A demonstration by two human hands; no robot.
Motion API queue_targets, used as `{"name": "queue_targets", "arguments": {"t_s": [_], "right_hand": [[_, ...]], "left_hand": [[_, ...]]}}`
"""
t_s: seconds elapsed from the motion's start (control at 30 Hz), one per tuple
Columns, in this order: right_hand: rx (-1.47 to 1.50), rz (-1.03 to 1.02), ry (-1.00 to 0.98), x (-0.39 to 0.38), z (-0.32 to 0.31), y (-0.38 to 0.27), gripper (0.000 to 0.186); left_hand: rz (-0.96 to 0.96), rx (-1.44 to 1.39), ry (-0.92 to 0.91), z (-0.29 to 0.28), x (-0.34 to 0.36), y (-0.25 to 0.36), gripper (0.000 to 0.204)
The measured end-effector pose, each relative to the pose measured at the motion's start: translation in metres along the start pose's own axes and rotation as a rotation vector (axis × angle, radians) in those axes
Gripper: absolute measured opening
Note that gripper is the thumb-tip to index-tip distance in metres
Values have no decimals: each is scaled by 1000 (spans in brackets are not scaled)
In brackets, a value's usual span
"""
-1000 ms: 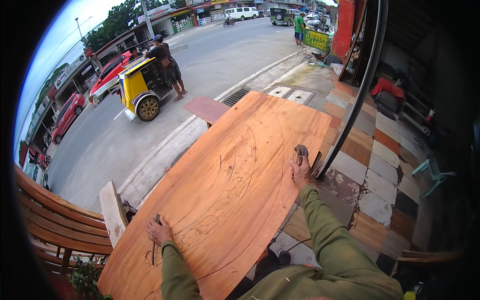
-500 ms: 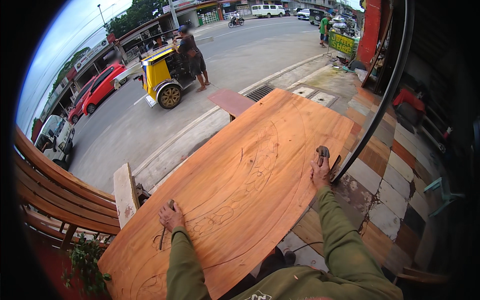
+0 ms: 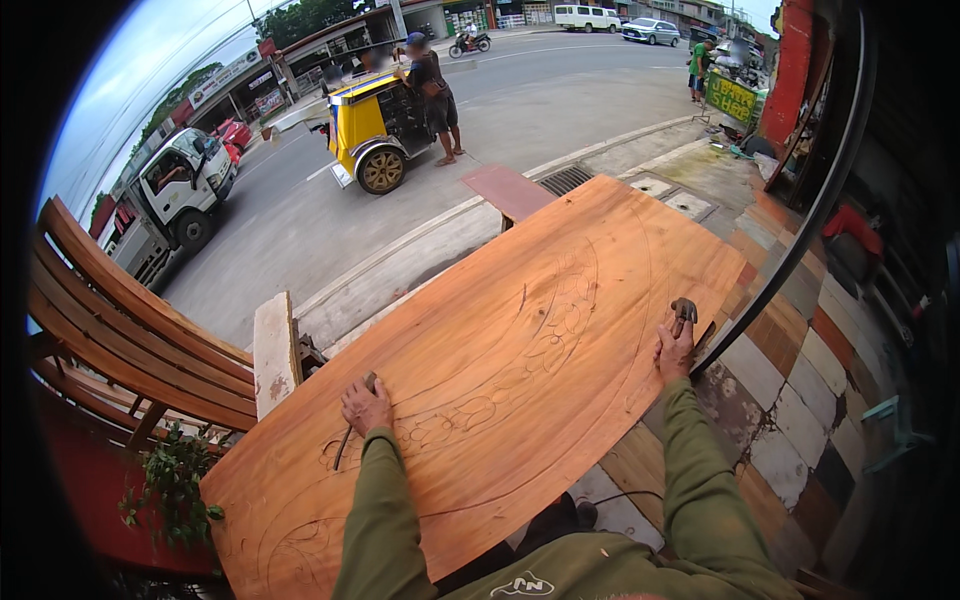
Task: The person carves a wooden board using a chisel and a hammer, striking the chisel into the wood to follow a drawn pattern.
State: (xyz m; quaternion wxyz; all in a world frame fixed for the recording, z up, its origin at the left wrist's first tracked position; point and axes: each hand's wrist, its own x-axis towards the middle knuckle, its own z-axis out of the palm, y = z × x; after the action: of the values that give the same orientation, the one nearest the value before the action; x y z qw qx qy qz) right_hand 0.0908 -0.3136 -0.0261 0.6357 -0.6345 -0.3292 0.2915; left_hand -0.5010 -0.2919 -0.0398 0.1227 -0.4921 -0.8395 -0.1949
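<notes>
A wide reddish-brown wooden board (image 3: 530,420) lies slanting in front of me, with curved outlines and a band of leafy scroll pattern marked or cut along it. Toward its left part, my left hand (image 3: 368,407) is closed around a chisel (image 3: 343,449); the thin dark shaft points down to the pattern and a rounded handle end sticks out above the fingers. Near the right edge of the board, my right hand (image 3: 675,352) grips a hammer (image 3: 684,309), its dark head beyond my fingers. The hammer's handle is mostly hidden by the hand.
A slatted wooden bench (image 3: 150,335) and a leafy plant (image 3: 175,485) flank the board's left. A dark upright pole (image 3: 790,250) stands close on the right, over a patchwork tiled floor (image 3: 780,415). Beyond are a yellow sidecar (image 3: 365,130), a standing person (image 3: 435,95) and a white truck (image 3: 180,190).
The view has shifted, so the board and both hands sit farther right in the picture. Each hand keeps its tool in much the same spot on the board. A white truck has come forward on the road.
</notes>
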Motion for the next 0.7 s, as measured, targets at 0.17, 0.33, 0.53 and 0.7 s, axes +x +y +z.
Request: {"name": "queue_targets", "arguments": {"t_s": [0.17, 0.33, 0.53, 0.7], "right_hand": [[3, 21, 26, 0, 2, 1, 34], [55, 25, 4, 0, 2, 0, 33], [38, 21, 16, 3, 2, 2, 53], [9, -7, 18, -5, 4, -8, 35]], "left_hand": [[6, -2, 14, 2, 0, -2, 42], [-48, 2, -80, -6, 1, 3, 45], [-44, -2, -87, -7, 2, 4, 45], [-49, -7, -78, -5, 1, 0, 44]]}}
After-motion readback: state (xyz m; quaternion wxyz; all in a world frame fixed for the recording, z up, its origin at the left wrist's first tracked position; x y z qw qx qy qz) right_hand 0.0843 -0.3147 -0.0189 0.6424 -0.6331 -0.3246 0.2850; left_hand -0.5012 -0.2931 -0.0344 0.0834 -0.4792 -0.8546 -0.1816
